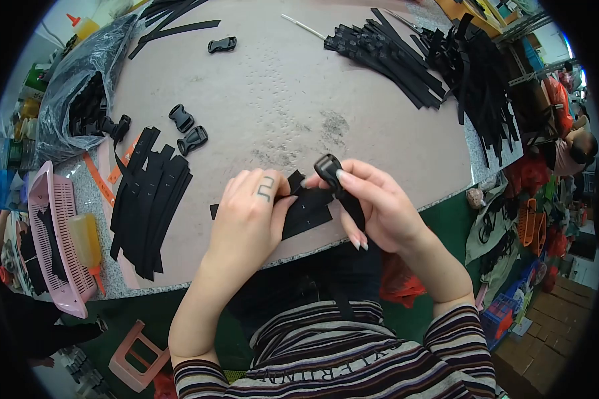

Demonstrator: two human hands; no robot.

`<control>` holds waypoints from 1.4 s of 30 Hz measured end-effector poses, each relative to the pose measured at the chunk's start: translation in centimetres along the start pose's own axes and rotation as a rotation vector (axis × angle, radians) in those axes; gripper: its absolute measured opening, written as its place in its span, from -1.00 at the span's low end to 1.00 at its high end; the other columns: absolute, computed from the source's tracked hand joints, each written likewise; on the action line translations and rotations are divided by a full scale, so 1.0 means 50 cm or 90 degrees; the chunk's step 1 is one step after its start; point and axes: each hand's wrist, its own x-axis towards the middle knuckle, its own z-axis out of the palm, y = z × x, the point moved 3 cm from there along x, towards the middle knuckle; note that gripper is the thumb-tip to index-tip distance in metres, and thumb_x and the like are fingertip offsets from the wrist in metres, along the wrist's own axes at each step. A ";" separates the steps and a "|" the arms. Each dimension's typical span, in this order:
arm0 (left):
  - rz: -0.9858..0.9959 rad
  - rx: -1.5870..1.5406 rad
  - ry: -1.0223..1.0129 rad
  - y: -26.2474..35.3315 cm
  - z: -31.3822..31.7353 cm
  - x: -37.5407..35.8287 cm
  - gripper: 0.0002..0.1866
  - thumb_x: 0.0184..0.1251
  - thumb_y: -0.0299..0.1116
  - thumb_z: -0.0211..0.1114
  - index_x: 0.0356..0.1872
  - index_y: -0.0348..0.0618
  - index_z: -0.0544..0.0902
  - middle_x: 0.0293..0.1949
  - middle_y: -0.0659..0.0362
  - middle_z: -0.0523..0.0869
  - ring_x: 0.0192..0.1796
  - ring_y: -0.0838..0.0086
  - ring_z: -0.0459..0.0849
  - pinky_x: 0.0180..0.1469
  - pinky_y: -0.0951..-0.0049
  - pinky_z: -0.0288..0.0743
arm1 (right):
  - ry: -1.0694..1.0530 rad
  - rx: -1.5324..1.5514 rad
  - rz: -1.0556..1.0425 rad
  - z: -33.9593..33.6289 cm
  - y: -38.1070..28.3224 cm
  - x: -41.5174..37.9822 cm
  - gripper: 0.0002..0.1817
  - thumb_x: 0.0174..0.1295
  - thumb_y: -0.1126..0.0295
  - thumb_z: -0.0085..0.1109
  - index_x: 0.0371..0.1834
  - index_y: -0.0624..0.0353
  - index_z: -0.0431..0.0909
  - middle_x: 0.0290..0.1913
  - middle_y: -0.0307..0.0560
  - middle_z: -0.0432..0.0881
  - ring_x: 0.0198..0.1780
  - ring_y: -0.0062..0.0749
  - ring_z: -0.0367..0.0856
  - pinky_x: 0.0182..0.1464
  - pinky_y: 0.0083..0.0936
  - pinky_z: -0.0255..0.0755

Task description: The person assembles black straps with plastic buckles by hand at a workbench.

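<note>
My right hand [379, 199] pinches a black plastic side-release buckle [327, 166] between thumb and fingers, just above the table's near edge. A black webbing strap [354, 207] hangs from the buckle under my right fingers. My left hand [249, 206] is closed, thumb against curled fingers, on the end of a black strap [295, 179] close to the buckle. Its fingertips are partly hidden. Beneath both hands lies a small pile of flat black straps [307, 214].
Left of my hands is a stack of black straps [150, 199], with loose buckles [193, 139] behind it. A plastic bag of buckles [80, 106], a pink basket [63, 246] and a yellow bottle [86, 243] line the left side. Strap bundles [386, 60] lie far right.
</note>
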 end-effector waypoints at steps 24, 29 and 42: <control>-0.086 -0.148 -0.144 -0.055 -0.052 0.018 -0.87 0.28 -0.54 0.38 -0.30 -0.30 0.56 -0.30 0.12 0.66 -0.31 0.46 0.67 -0.19 0.47 0.55 | -0.181 -0.368 0.010 0.067 0.031 -0.033 -0.79 0.53 0.34 0.06 -0.13 0.32 0.49 0.50 0.20 0.39 -0.56 -0.65 0.60 -0.50 -0.68 0.47; -0.128 -0.384 0.137 -0.052 -0.118 0.017 -0.92 0.46 -0.57 0.27 -0.16 -0.25 0.52 -0.37 0.15 0.70 -0.33 0.51 0.71 -0.24 0.52 0.56 | -0.085 -0.300 0.054 0.060 0.050 -0.024 -0.79 0.55 0.37 0.02 -0.04 0.34 0.52 0.41 0.20 0.51 -0.53 -0.63 0.61 -0.51 -0.67 0.47; 0.014 0.053 0.187 0.089 -0.151 -0.066 -0.76 0.07 -0.69 0.46 -0.20 -0.28 0.79 -0.54 0.17 0.71 -0.59 0.56 0.56 -0.53 0.57 0.33 | -0.024 -0.659 -0.349 0.138 -0.052 -0.025 -0.81 0.29 0.47 0.33 -0.10 0.34 0.64 -0.39 0.00 0.74 -0.51 -0.38 0.72 -0.50 -0.54 0.52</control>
